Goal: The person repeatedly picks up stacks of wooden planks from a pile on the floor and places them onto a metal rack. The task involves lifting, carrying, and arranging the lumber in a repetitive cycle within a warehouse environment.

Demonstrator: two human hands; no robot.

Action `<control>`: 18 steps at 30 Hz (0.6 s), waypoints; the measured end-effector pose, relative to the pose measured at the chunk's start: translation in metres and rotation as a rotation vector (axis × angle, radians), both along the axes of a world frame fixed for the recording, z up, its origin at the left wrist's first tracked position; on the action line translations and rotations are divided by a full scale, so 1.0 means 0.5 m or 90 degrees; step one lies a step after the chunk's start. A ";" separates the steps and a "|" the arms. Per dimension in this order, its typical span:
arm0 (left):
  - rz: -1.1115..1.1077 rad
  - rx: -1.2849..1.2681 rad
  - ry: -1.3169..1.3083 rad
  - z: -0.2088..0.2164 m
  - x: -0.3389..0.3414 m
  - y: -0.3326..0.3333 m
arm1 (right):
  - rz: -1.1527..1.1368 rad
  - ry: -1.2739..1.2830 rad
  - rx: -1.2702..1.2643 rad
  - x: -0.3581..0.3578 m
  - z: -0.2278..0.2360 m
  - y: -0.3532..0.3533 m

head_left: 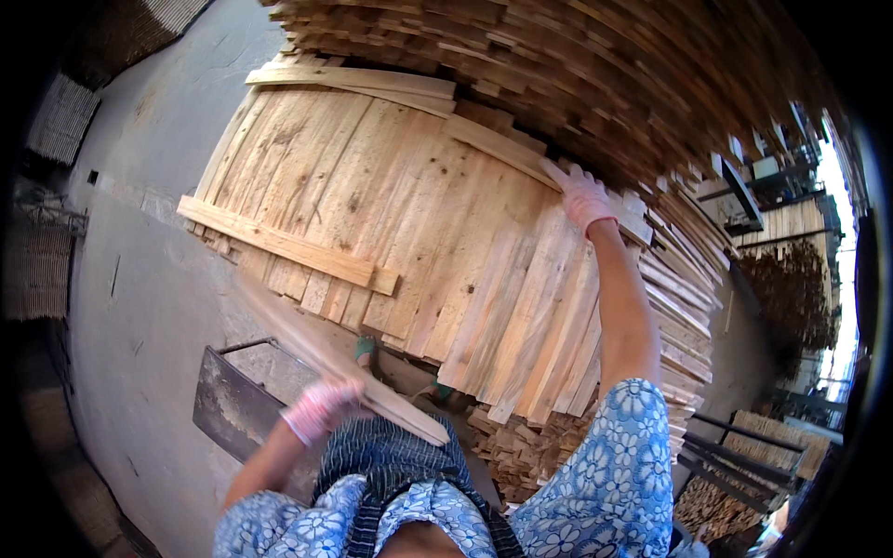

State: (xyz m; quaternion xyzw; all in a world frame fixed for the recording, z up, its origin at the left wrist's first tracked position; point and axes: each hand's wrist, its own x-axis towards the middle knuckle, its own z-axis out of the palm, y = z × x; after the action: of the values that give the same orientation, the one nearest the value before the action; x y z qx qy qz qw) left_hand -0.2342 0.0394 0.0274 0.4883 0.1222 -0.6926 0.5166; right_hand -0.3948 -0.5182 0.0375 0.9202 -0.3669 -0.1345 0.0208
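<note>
My left hand (326,407), in a pink-and-white glove, is closed around a long wooden slat (321,349). It holds the slat tilted in front of my apron, and the slat's far end is smeared by motion. My right hand (584,197), gloved the same way, reaches to the far edge of a stack of boards (409,223). Its fingers stretch out over the end of a strip (502,147) lying crosswise there; the thumb is hard to see. Another crosswise strip (279,244) lies along the stack's near left edge.
A high wall of stacked slats (558,65) rises behind the boards. Near my left arm stands a dark metal-sided box or stand (237,391). Loose slat ends (684,316) jut out at the right. More bundles (60,116) stand on the grey floor (139,279) at the far left.
</note>
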 end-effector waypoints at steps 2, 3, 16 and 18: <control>0.065 0.002 0.090 -0.125 -0.139 0.084 | 0.044 -0.044 0.050 0.006 -0.011 -0.005; 0.104 0.015 0.158 -0.169 -0.200 0.115 | 0.062 -0.056 0.043 0.004 -0.009 -0.020; 0.193 -0.120 0.284 -0.210 -0.349 -0.173 | 0.026 0.032 0.082 0.022 -0.003 -0.031; 0.195 -0.121 0.285 -0.194 -0.355 -0.175 | 0.028 0.037 0.057 -0.003 -0.009 -0.041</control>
State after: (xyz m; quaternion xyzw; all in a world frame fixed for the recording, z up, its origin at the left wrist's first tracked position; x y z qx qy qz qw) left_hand -0.4115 -0.0482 -0.0698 0.2487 0.2399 -0.7051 0.6192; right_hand -0.3961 -0.5385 0.0330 0.9239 -0.3393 -0.1769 -0.0064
